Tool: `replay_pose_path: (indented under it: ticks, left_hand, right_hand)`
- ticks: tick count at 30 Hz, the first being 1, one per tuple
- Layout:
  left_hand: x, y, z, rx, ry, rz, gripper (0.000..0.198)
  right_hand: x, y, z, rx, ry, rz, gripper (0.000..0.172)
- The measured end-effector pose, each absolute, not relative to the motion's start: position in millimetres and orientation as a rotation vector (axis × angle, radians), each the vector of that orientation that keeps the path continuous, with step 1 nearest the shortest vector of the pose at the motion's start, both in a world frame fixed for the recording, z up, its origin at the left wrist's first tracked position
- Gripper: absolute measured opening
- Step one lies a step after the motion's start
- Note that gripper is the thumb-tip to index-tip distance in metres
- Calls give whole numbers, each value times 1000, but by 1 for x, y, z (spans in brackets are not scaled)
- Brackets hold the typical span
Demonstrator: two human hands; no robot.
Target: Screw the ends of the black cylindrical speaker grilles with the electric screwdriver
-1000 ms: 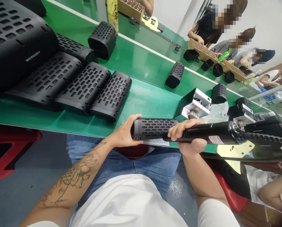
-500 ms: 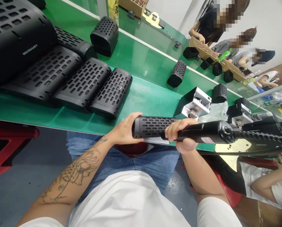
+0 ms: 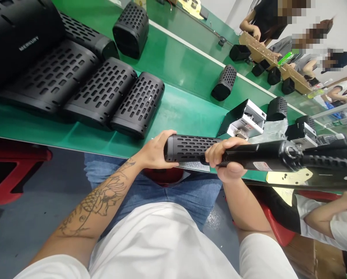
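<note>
A black perforated housing (image 3: 188, 148) lies on its side at the near edge of the green bench. My left hand (image 3: 155, 152) is closed around its left end, thumb on the near side. My right hand (image 3: 227, 157) grips a black electric screwdriver (image 3: 257, 157), held level, its tip end against the housing's right end. The exact contact is hidden by my fingers. Just beyond my right hand stands a black and silver screw feeder (image 3: 244, 120). To the left, similar black housings (image 3: 140, 102) stand in a row.
Further housings (image 3: 224, 82) sit along the green bench (image 3: 188, 104). A clear plastic bag (image 3: 273, 130) lies behind the feeder, and yellow paper (image 3: 288, 177) lies at right. Co-workers sit across the bench beside a cardboard tray (image 3: 255, 42); another person's arm (image 3: 321, 221) is at right.
The view has shifted slightly, so the bench things appear a little higher and the far ones further right. Both hands keep the same hold on the housing and the screwdriver.
</note>
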State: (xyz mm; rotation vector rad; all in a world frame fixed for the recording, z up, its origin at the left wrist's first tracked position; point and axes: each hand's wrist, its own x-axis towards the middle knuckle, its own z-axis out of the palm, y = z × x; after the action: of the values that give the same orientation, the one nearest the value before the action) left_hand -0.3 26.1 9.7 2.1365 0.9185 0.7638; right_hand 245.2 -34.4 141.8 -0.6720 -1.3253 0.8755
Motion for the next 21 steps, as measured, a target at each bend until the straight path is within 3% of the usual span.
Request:
replay_pose_path:
  ticks: [14,21]
  left_hand:
    - [0,28,10,2127,896,773,118]
    - [1,29,13,2125,921,760,120]
  right_hand:
    - [244,-38,138,-669,-1285,875,51]
    - [243,-34,143,-803,-1281,880,70]
